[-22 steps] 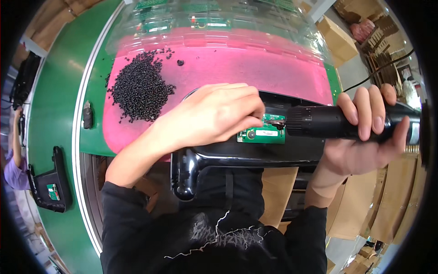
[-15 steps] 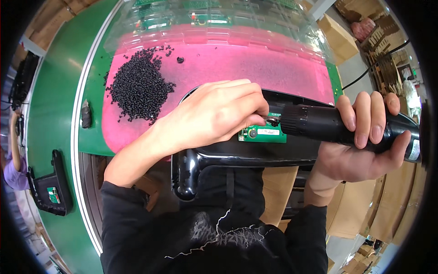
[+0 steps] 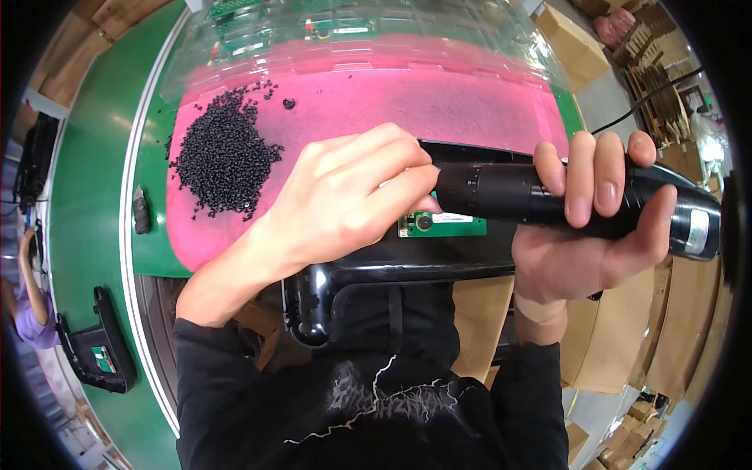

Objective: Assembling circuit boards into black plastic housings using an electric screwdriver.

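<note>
My right hand [image 3: 587,235] is wrapped round a black electric screwdriver [image 3: 493,190], held nearly level with its nose to the left. My left hand [image 3: 352,196] is closed, its thumb and fingers pinched right at that nose. The fingertips and the driver's tip overlap, so whatever is between them is hidden. Beneath both hands lies a black plastic housing [image 3: 407,262], with a rounded arm toward me at its left end. A small green circuit board [image 3: 442,227] with a white label and a round black part sits in it, partly covered by my left fingers and the driver.
A heap of small black screws [image 3: 223,157] lies on the pink mat [image 3: 376,98]. Clear plastic trays [image 3: 439,39] with circuit boards stand behind. On the green table, left, are a dark wrapped stick [image 3: 142,211] and another housing [image 3: 98,352]. Another person's arm [image 3: 33,274] shows far left.
The screwdriver's nose has moved left and now meets my left fingertips. The small dark piece seen at its tip before is now hidden. The whole view has shifted slightly.
</note>
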`<state>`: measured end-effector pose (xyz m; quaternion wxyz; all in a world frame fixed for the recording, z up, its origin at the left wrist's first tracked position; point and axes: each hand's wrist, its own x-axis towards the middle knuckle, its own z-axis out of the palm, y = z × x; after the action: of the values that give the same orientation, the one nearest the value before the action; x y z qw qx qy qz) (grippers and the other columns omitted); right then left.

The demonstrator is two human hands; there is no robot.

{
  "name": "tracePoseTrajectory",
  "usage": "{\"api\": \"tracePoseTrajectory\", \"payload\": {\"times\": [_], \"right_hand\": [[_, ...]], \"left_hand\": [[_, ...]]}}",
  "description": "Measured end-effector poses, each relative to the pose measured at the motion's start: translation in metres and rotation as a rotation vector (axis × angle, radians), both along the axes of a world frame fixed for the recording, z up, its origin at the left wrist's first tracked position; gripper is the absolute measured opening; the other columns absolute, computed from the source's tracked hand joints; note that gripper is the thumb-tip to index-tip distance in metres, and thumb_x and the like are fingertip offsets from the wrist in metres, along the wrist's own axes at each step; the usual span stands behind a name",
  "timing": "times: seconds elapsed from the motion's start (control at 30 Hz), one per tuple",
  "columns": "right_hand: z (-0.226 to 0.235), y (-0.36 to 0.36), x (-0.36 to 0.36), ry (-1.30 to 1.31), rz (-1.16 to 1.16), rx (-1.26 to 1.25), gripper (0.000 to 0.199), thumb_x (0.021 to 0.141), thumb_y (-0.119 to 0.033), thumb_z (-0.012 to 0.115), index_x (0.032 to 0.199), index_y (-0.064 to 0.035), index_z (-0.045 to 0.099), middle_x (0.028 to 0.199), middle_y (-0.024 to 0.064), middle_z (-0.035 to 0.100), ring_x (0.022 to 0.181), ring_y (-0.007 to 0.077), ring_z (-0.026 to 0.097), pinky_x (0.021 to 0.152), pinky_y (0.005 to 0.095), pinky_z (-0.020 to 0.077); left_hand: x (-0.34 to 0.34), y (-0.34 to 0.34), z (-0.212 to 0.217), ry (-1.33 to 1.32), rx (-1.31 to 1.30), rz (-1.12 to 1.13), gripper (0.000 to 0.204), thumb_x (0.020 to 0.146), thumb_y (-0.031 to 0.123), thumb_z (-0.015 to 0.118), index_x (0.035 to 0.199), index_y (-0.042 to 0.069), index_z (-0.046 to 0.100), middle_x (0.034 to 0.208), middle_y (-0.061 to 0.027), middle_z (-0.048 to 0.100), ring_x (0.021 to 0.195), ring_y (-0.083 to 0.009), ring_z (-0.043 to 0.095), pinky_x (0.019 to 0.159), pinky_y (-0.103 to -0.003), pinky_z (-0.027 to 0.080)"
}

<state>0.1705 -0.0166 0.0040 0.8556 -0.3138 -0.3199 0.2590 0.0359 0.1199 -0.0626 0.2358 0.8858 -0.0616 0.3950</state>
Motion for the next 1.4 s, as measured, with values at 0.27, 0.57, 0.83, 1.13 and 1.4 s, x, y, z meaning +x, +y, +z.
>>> {"api": "tracePoseTrajectory", "payload": {"times": [0.27,0.57,0.83,1.13,1.4], "right_hand": [[0.000,-0.014,0.011,-0.051,0.125,0.050,0.030,0.094,-0.035,0.056,0.108,-0.0097,0.048,0.073,-0.0045,0.048,0.058,0.0061,0.044,0.063,0.0249,0.0381],[-0.020,-0.019,0.050,-0.324,0.040,-0.186,0.028,0.090,-0.021,0.057,0.111,-0.0048,0.049,0.070,0.0048,0.052,0.054,0.0136,0.047,0.057,0.0315,0.0421],[-0.035,-0.017,0.059,-0.251,-0.007,-0.250,0.021,0.089,-0.019,0.058,0.105,-0.0058,0.052,0.065,0.0042,0.050,0.049,0.0134,0.043,0.054,0.0313,0.0415],[-0.036,-0.016,0.054,-0.298,-0.001,-0.282,0.021,0.089,-0.019,0.060,0.101,-0.0047,0.051,0.065,0.0044,0.050,0.051,0.0120,0.044,0.054,0.0295,0.0420],[-0.045,0.002,0.059,-0.280,0.126,-0.314,0.026,0.088,-0.021,0.061,0.103,-0.0030,0.050,0.068,0.0054,0.051,0.053,0.0112,0.045,0.051,0.0264,0.0402]], "left_hand": [[0.002,-0.002,-0.004,-0.047,0.009,-0.001,0.025,0.061,-0.006,0.071,0.085,-0.002,0.065,0.079,-0.0089,0.063,0.069,-0.0239,0.064,0.053,-0.032,0.051],[0.003,0.002,-0.004,0.123,-0.307,-0.029,0.006,0.081,0.000,0.070,0.083,0.000,0.064,0.079,-0.0103,0.064,0.069,-0.0252,0.063,0.057,-0.033,0.049],[0.005,0.002,-0.006,0.441,-0.188,-0.064,0.012,0.084,0.010,0.068,0.080,0.001,0.060,0.073,-0.0098,0.055,0.069,-0.0290,0.056,0.056,-0.038,0.045],[0.002,0.000,-0.012,0.597,-0.151,-0.118,0.010,0.082,0.016,0.069,0.085,0.009,0.064,0.078,-0.0032,0.066,0.071,-0.0245,0.063,0.058,-0.038,0.048],[0.006,0.009,-0.011,0.726,-0.328,-0.127,0.015,0.086,0.020,0.067,0.089,0.005,0.066,0.080,-0.0080,0.068,0.073,-0.0303,0.066,0.061,-0.038,0.051]]}}
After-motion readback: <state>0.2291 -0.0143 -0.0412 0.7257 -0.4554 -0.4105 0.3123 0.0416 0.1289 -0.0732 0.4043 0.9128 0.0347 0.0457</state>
